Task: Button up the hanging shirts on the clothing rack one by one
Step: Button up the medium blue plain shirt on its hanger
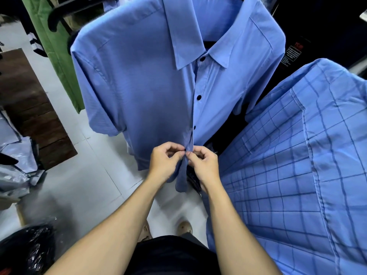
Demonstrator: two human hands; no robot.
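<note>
Fingertips [183, 153] of both hands, as I see them, meet at the plain blue shirt [143, 92]'s lower placket: my left hand [164, 161] and right hand [204, 165] pinch it beneath three fastened dark buttons [199, 97].

Two blue shirts hang in view: one plain blue shirt [143, 86] at the centre and one checked blue shirt [297, 175] at four o'clock. One green garment [57, 56] hangs at ten o'clock. Three dark buttons show fastened down the plain shirt's front, the top button [202, 59] under the collar, the second button [199, 98] below it, and the third button [194, 127] lower again. Two hands meet at the placket, the left hand [165, 162] and the right hand [204, 165]. Two shoes appear at six o'clock. One black plastic bag [29, 249] lies at eight o'clock, and one dark wooden surface [29, 108] sits at nine o'clock.
</note>
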